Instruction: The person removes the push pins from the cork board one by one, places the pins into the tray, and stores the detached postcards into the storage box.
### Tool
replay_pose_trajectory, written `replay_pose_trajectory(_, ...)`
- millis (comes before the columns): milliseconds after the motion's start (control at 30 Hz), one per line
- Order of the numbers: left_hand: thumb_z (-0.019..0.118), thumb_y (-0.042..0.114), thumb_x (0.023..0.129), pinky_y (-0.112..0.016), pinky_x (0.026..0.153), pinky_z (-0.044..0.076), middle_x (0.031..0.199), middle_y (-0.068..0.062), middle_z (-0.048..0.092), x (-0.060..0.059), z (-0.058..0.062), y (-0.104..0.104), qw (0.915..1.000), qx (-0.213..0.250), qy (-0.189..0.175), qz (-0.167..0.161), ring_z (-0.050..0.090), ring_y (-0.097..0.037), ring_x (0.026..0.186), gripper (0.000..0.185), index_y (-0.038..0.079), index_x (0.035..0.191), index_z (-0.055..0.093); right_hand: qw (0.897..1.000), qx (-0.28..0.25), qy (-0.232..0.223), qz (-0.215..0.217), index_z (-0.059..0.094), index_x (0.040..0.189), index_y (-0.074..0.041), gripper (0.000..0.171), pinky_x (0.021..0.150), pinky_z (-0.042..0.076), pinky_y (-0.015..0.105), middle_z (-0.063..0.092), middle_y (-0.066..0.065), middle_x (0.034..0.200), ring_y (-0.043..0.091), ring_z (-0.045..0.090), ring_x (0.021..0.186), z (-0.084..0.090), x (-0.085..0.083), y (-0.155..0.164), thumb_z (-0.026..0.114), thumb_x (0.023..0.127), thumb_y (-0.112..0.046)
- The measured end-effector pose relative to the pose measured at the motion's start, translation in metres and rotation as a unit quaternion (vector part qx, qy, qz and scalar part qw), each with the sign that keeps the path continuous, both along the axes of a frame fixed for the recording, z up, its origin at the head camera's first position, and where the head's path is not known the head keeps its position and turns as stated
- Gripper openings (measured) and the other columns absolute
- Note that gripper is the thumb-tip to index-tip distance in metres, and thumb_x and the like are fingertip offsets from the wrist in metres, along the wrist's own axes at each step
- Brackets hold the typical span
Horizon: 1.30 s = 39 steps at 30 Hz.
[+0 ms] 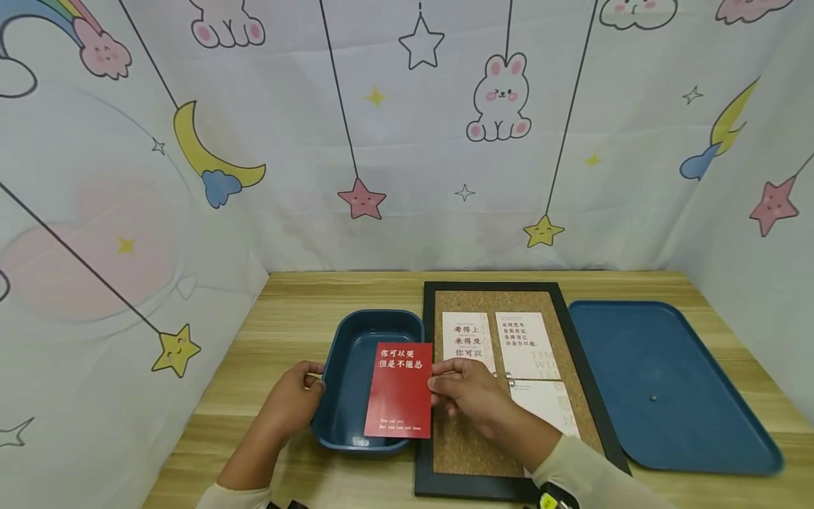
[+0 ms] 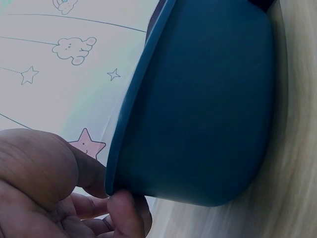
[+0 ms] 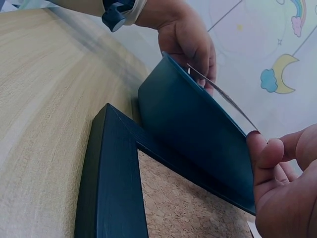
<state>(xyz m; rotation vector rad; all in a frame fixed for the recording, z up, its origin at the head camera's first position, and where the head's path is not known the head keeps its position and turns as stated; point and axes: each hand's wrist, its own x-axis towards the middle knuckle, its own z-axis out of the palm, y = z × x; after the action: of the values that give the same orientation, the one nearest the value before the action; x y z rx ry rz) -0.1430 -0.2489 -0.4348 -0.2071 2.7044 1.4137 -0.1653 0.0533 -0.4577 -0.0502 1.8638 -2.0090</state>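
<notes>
A red card (image 1: pixel 399 390) with white writing hangs upright over a deep blue bin (image 1: pixel 356 332). My right hand (image 1: pixel 439 385) pinches the card's right edge between thumb and fingers. My left hand (image 1: pixel 313 385) grips the bin's left rim. The left wrist view shows the bin's outer wall (image 2: pixel 198 99) with my left hand's fingers (image 2: pixel 121 210) curled at its rim. Seen from the right wrist, the card (image 3: pixel 223 96) is edge-on above the bin (image 3: pixel 198 129), held by my right hand's fingers (image 3: pixel 275 173), with the left hand (image 3: pixel 188 44) behind.
A black-framed cork board (image 1: pixel 483 431) lies right of the bin, bearing white cards (image 1: pixel 524 343) and metal pins (image 1: pixel 509 379). A flat blue tray (image 1: pixel 687 424) with one small pin (image 1: pixel 653 398) lies further right. Patterned cloth walls enclose the wooden table (image 1: pixel 305 290).
</notes>
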Motion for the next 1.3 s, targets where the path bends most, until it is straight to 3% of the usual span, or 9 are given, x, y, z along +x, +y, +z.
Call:
replay_pose_trajectory(433,0.050,0.000,0.097,-0.035,0.065,0.049,0.095,-0.014,0.062,0.0013,0.0017,0.0010,1.0000,0.004,0.004,-0.001,0.059,-0.022,0.079,0.033,-0.009,0.128,0.057,1.000,0.002,0.000,0.004,0.060,0.118,0.006,0.029,0.051,0.046,0.022,0.071,0.011,0.083,0.014,0.066,0.066,0.0009,0.0014,-0.0030,0.071,0.095,-0.008)
replay_pose_trajectory(667,0.051,0.000,0.097,-0.034,0.065,0.049,0.094,-0.015,0.063,0.0015,0.0015,0.0012,0.9999,0.001,0.010,-0.001,0.059,-0.021,0.078,0.032,-0.009,0.127,0.058,1.000,0.024,0.000,0.013,0.061,0.106,0.002,0.029,0.051,0.047,0.023,0.065,0.009,0.072,0.012,0.059,0.058,0.0009,0.0025,-0.0030,0.077,0.093,-0.019)
replay_pose_trajectory(1300,0.052,0.002,0.096,-0.034,0.064,0.049,0.093,-0.014,0.063,0.0008,0.0003,0.0010,0.9999,-0.009,0.011,0.002,0.059,-0.021,0.077,0.033,-0.009,0.127,0.058,1.000,0.004,-0.005,0.002,0.060,0.103,0.001,0.023,0.049,0.046,0.022,0.064,0.008,0.071,0.012,0.059,0.059,-0.0003,0.0026,-0.0001,0.075,0.093,-0.013)
